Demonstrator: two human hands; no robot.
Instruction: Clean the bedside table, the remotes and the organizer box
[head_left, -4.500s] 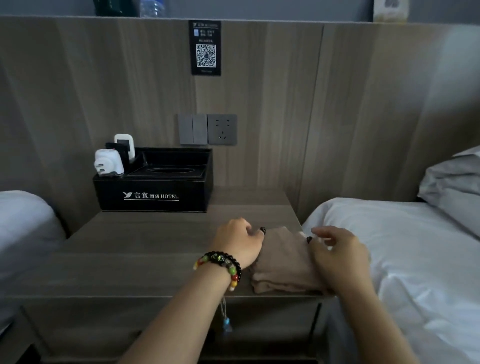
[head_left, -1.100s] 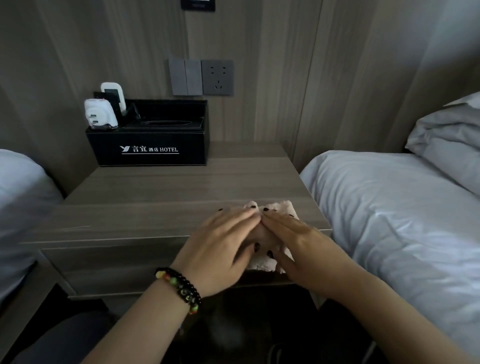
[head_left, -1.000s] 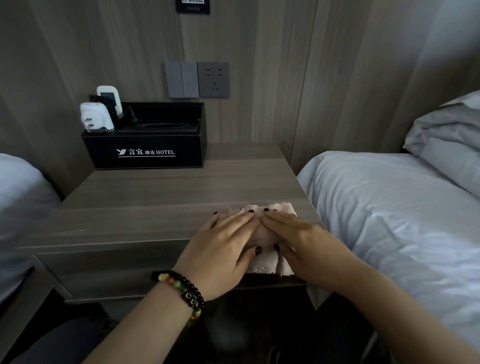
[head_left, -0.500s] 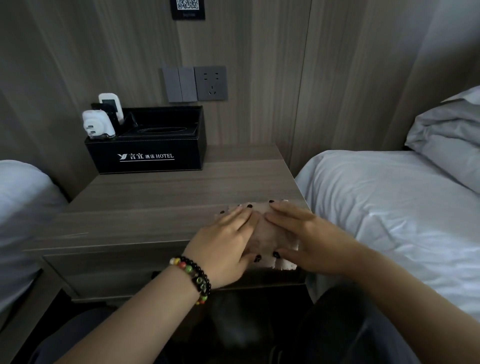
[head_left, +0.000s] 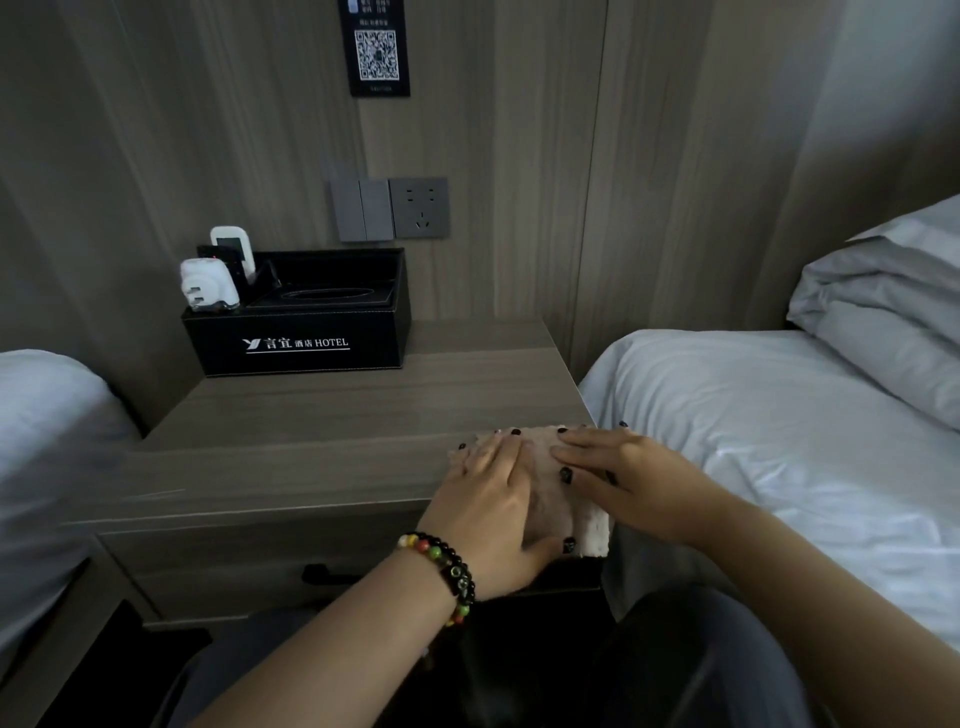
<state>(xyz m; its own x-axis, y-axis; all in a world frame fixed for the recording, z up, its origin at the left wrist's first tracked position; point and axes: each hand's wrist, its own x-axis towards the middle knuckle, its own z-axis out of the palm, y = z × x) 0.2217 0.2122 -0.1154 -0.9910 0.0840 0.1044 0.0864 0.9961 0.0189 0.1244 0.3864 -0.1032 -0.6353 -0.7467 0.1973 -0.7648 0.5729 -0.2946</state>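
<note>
Two hands, left hand (head_left: 491, 499) and right hand (head_left: 631, 480), lie flat with fingers spread, pressing the cloth (head_left: 545, 491) onto the front right corner of the bedside table (head_left: 322, 431). Advice: keep even pressure, wipe in overlapping strokes toward the organizer box (head_left: 298, 332) at the back left.

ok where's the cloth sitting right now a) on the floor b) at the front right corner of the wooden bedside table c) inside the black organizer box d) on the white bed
b: the folded beige cloth lies at the wooden bedside table's front right corner, under both flat hands, left and right.
</note>
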